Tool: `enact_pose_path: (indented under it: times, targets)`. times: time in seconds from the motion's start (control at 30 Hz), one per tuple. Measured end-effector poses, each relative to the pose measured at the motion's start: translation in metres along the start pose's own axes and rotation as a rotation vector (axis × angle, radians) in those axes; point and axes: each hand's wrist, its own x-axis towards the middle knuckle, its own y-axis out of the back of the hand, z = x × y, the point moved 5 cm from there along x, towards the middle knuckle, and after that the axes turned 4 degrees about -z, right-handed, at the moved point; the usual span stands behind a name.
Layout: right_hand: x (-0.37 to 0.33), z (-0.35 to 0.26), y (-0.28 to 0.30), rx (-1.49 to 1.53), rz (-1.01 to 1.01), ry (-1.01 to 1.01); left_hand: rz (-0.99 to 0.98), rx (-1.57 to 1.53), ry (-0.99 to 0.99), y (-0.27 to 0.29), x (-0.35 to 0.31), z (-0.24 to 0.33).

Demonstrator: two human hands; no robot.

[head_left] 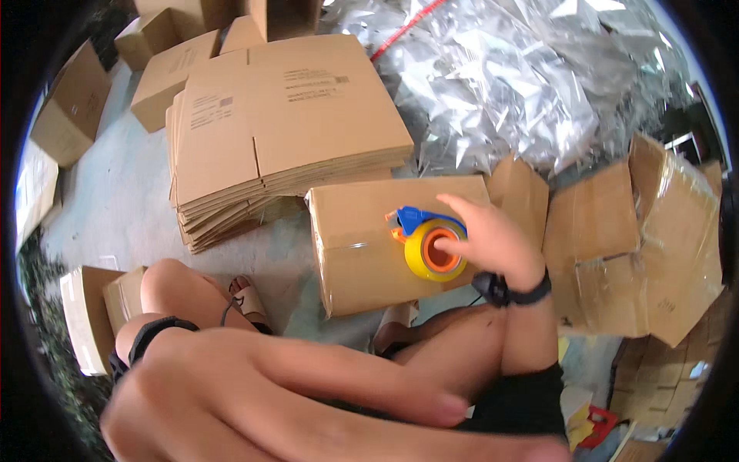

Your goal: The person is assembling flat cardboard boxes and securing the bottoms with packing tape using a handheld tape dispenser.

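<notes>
A blue tape dispenser (419,220) with a yellow roll and an orange hub rests on top of a brown carton (362,269). My right hand (493,237) reaches over its right side, fingers apart; the thumb tip overlaps the orange hub, and whether it touches is hard to tell. Clear tape shines along the carton's edges. Close to the camera, my left hand (285,385) stretches across the lower part of the view. Its fingers are extended toward the right, somewhat blurred, and hold nothing that I can see.
Behind the carton to the left is a stack of flattened cardboard boxes (292,115). Crumpled silvery plastic film (500,85) is heaped at the back. Opened cartons (616,246) stand on the right, with more boxes (73,104) at the far left. My bent legs flank the work area.
</notes>
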Motion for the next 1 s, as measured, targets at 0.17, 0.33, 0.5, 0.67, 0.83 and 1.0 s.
enact_pose_path:
  times: [0.17,0.33,0.5,0.67,0.83,1.0]
  targets:
    - [0.003,0.074,-0.025,0.101,-0.202,-0.229,0.002,-1.66,-0.536,-0.019,0.128,0.053]
    - [0.019,0.069,-0.043,0.156,-0.196,-0.163,-0.136,-1.35,-0.746,-0.105,0.176,0.16]
    - [0.016,0.092,-0.034,0.079,-0.157,-0.17,-0.358,-1.028,-0.603,-0.182,0.143,0.207]
    - [-0.03,0.198,-0.009,0.276,-0.083,-0.501,-0.711,-1.492,-0.463,-0.187,0.129,0.216]
    - [-0.072,0.297,-0.059,0.545,-0.043,-0.724,-1.305,-1.796,-0.223,-0.219,0.099,0.233]
    - [-0.137,0.338,-0.061,0.234,-0.104,-0.369,-1.067,-1.86,-0.572,-0.201,0.099,0.252]
